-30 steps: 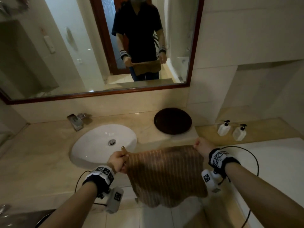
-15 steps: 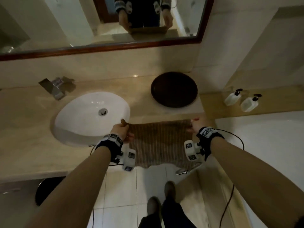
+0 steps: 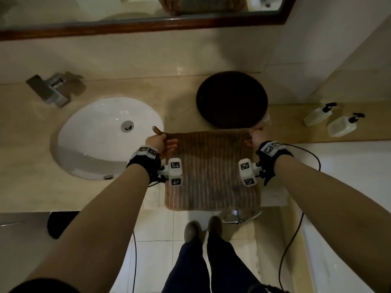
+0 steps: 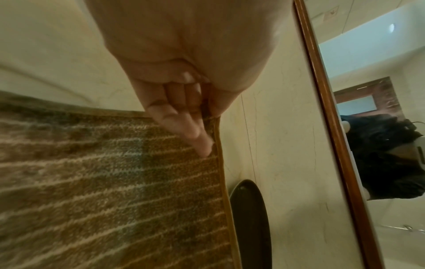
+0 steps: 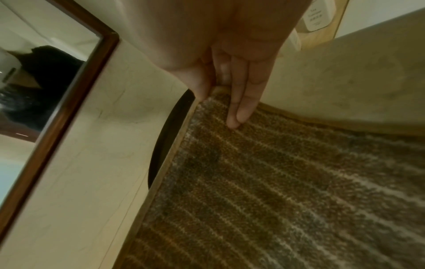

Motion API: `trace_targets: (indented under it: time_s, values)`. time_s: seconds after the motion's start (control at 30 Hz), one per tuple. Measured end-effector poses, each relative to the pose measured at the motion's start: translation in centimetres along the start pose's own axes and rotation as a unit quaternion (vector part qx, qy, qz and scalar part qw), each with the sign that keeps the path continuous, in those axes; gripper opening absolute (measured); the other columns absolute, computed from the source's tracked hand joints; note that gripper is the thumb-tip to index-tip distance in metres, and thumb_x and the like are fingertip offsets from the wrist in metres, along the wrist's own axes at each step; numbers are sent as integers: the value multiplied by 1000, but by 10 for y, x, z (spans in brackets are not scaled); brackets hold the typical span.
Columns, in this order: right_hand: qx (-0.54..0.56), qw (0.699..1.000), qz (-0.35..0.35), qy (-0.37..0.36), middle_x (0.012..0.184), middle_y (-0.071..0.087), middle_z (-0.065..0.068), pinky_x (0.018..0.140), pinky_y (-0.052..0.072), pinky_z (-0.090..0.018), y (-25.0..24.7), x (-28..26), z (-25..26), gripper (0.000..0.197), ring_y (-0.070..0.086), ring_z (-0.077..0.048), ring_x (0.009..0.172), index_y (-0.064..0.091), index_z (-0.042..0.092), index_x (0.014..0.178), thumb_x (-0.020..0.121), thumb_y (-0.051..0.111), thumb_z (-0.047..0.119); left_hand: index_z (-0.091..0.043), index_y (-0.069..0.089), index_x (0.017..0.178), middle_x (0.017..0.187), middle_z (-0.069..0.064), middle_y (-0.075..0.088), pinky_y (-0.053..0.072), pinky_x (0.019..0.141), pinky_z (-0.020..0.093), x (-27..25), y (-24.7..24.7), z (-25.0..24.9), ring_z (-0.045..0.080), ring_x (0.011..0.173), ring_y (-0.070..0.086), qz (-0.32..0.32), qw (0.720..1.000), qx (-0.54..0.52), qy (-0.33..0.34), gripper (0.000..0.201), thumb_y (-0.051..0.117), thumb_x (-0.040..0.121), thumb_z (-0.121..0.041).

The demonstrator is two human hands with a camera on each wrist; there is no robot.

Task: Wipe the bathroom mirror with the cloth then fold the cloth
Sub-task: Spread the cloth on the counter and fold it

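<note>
Both hands, left (image 3: 157,142) and right (image 3: 257,136), pinch the cloth's (image 3: 211,170) far corners between thumb and fingers (image 4: 202,145); it lies over the counter's (image 3: 29,187) front edge.

The beige stone countertop (image 3: 25,170) carried a white oval basin (image 3: 105,136) set into its surface. A chrome faucet (image 3: 50,90) stood behind and left of the basin. A dark round tray (image 3: 231,99) sat right of the basin. The striped brown cloth (image 3: 211,172) lay spread flat, right of the basin, overhanging the front edge.
</note>
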State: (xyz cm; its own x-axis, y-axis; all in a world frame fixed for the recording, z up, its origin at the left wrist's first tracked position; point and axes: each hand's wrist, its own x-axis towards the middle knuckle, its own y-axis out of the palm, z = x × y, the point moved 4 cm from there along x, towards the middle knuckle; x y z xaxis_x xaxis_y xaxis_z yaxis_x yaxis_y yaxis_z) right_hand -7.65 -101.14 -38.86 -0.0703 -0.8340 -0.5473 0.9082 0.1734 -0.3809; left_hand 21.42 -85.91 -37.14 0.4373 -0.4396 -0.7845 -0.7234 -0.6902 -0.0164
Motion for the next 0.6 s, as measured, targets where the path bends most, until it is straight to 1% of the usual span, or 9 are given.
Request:
trace_targets:
  time_s: [0.07,0.17,0.23,0.3,0.37,0.4,0.47,0.53,0.6]
  values:
    - [42,999,22,-2,91,61,-9,73,57,-41,-1,5,5,22,65,-23,66,46,22,78,94,47,8,0,56,103,59,8,70,36,35,18,4,-4,-7,12,36,49,-6,1000,-9,12,25,39,103,-19]
    - [79,996,39,-32,89,58,-10,63,56,-29,-6,0,16,20,64,-15,61,48,15,82,94,48,0,-2,60,99,60,8,69,32,36,18,2,-11,-15,11,37,45,-1,999,-11,33,21,45,99,-17]
    - [81,993,42,-71,81,56,-8,60,56,-24,-13,-17,19,23,64,-9,54,49,11,78,91,52,-8,-3,62,98,61,7,70,31,36,17,-6,-19,-10,11,37,46,7,999,-2,39,20,47,97,-16]
    - [31,990,50,-128,74,55,-8,71,55,-35,-21,-38,11,30,64,-16,64,51,14,68,85,58,-11,-4,63,94,63,5,71,34,40,18,-16,-30,3,13,43,51,10,999,35,38,18,50,95,-17]
    - [-76,980,42,-179,75,58,-7,80,50,-45,-29,-58,-6,35,60,-28,79,53,21,63,79,65,-7,-7,63,91,67,4,73,39,46,20,-23,-43,22,15,50,57,21,996,81,29,15,53,94,-17]
    - [-141,972,26,-187,79,62,-7,79,50,-45,-33,-66,-15,32,60,-30,82,57,24,63,77,68,-2,-7,64,92,70,4,73,42,48,21,-26,-49,32,15,52,60,30,995,97,24,13,54,94,-16]
    - [-229,960,-5,-163,88,65,-5,76,47,-33,-41,-85,-29,17,58,-25,83,64,23,70,76,70,9,-6,66,98,76,6,74,48,50,22,-29,-59,54,16,55,65,43,994,104,8,13,55,94,-13]
    - [-270,949,-6,-164,88,60,-4,71,37,-25,-42,-102,-39,5,52,-20,81,67,13,81,80,68,9,-4,66,98,80,9,74,57,54,27,-33,-67,74,20,62,69,51,995,81,-12,13,55,94,-9]
    - [-265,951,-5,-159,84,55,-2,67,35,-21,-40,-115,-51,4,53,-19,77,66,7,86,83,65,4,-3,67,93,80,12,74,61,68,37,-36,-71,92,26,71,70,61,996,54,-28,14,54,94,-5]
